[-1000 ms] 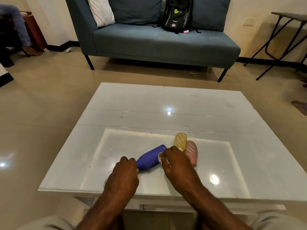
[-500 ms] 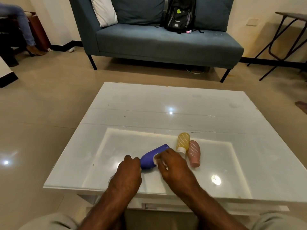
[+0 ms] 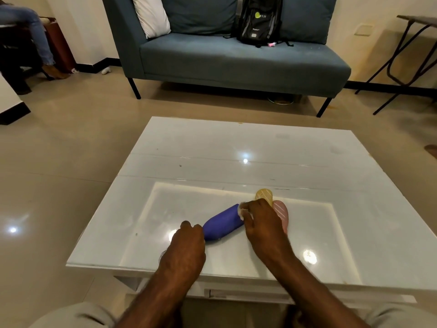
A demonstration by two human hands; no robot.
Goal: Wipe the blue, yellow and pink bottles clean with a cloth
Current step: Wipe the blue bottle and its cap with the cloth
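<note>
A blue bottle lies on its side on the white glossy table. My left hand grips its near end. My right hand holds a small white cloth pressed against the bottle's far end. Just behind my right hand lie a yellow bottle and a pink bottle, side by side and partly hidden by the hand. Most of the cloth is hidden inside my fist.
A blue-grey sofa with a black backpack stands beyond the table. A folding table is at the right wall. A seated person's legs show at the far left.
My right hand with the cloth has slid along the blue bottle toward its far end. My left hand keeps its hold. The camera view shifted a little.
</note>
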